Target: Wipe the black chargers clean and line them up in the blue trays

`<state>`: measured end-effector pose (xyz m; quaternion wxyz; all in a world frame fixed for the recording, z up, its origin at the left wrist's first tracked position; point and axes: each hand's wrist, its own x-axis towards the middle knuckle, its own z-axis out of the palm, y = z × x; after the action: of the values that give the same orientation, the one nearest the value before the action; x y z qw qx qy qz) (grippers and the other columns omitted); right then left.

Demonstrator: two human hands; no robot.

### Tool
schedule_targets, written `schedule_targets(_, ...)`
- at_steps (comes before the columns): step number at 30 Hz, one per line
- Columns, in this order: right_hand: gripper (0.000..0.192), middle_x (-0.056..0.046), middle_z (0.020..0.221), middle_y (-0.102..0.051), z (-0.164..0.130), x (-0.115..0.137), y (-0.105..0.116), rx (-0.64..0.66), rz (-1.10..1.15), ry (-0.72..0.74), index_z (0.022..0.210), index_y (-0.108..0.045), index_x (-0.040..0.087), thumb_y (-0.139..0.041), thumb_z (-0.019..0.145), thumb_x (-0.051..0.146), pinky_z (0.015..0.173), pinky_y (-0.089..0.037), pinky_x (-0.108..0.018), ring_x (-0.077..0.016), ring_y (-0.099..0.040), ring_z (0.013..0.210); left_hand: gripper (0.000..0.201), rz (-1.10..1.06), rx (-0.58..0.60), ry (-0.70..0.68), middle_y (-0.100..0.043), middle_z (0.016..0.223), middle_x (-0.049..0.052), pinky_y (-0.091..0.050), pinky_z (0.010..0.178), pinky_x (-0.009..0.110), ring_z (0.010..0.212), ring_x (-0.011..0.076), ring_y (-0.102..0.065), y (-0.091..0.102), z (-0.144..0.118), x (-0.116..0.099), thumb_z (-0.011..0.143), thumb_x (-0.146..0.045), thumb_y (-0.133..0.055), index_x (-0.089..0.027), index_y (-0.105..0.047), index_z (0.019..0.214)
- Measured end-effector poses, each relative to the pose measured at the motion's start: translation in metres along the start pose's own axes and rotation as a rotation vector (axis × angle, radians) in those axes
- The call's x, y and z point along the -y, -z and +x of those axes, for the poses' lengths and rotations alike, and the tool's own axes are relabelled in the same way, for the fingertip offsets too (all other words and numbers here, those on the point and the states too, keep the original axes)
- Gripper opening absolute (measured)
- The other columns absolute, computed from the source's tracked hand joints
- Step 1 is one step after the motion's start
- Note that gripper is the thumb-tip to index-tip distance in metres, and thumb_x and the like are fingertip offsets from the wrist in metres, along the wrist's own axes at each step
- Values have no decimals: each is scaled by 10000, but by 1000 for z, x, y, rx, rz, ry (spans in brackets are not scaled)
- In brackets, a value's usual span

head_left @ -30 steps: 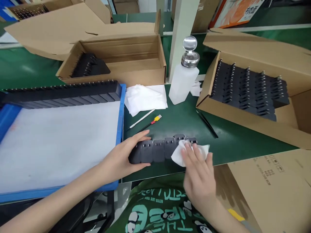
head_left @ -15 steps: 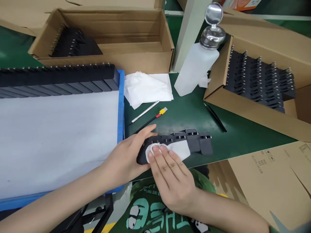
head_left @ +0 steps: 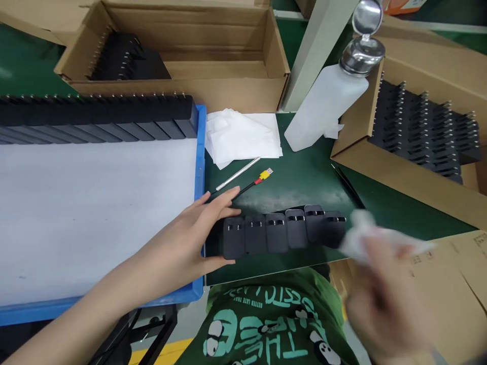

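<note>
Black adapters [head_left: 283, 232] in row, seemingly six.

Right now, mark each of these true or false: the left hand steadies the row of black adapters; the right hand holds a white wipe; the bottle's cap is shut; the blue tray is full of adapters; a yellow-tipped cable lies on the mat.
1. The left hand steadies the row of black adapters. True.
2. The right hand holds a white wipe. True, though both are blurred.
3. The bottle has its cap shut. False: the metal lid stands flipped open.
4. The blue tray is full of adapters. False: only one row lines its far edge.
5. A yellow-tipped cable lies on the green mat. True.
</note>
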<state>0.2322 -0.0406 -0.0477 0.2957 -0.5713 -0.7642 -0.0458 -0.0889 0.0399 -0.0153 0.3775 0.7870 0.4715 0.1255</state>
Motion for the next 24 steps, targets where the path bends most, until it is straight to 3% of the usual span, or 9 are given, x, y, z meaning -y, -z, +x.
schedule_targets(3, 754, -164, 1400, -605, 3, 26, -24, 63, -94, 127, 1567, -355, 91, -414, 841, -108, 1258, -277, -503, -295, -512, 1379, 981, -43, 17, 22, -654, 1394, 23, -365, 1190, 623, 1394, 310, -522, -5, 1, 2, 883, -341, -742, -421, -69, 1592)
schedule_targets(6, 611, -216, 1329, -647, 15, 51, -36, 68, -109, 231, 1456, -501, -9, -398, 858, -80, 1218, -358, -443, -291, -462, 1420, 967, -94, 7, 15, -643, 1412, 19, -347, 1210, 594, 1394, 286, -525, -8, 2, 3, 876, -342, -745, -402, -96, 1591)
schedule_targets(9, 440, -202, 1294, -671, 23, 65, -39, 75, -50, 321, 1289, -644, -12, -384, 935, -21, 1199, -388, -405, -292, -500, 1390, 972, -104, 1, 1, -639, 1417, 17, -339, 1224, 557, 1389, 259, -533, -8, 2, 3, 868, -325, -752, -393, -105, 1590)
schedule_targets(12, 387, -169, 1291, -675, 30, 76, -41, 77, 62, 403, 1215, -694, 19, -384, 984, 36, 1172, -429, -387, -293, -576, 1320, 990, -94, 2, -5, -647, 1406, 19, -337, 1231, 516, 1375, 237, -549, -7, 2, 2, 859, -276, -757, -380, -95, 1588)
schedule_targets(20, 394, -172, 1378, -618, 42, 108, -60, 143, 142, 453, 1305, -649, 17, -449, 971, 78, 1209, -403, -399, -305, -559, 1344, 804, -65, 18, -86, -684, 1342, 60, -325, 1234, 481, 1307, 175, -608, -7, 6, 1, 923, -125, -504, -282, -83, 1591)
schedule_targets(24, 406, -141, 1314, -678, 42, 103, -51, 189, 278, 538, 1243, -694, 30, -380, 994, 94, 1202, -416, -388, -283, -592, 1315, 877, 5, 17, -101, -706, 1301, 64, -298, 1244, 515, 1335, 194, -585, -10, 8, 3, 881, -72, -507, -252, -45, 1605)
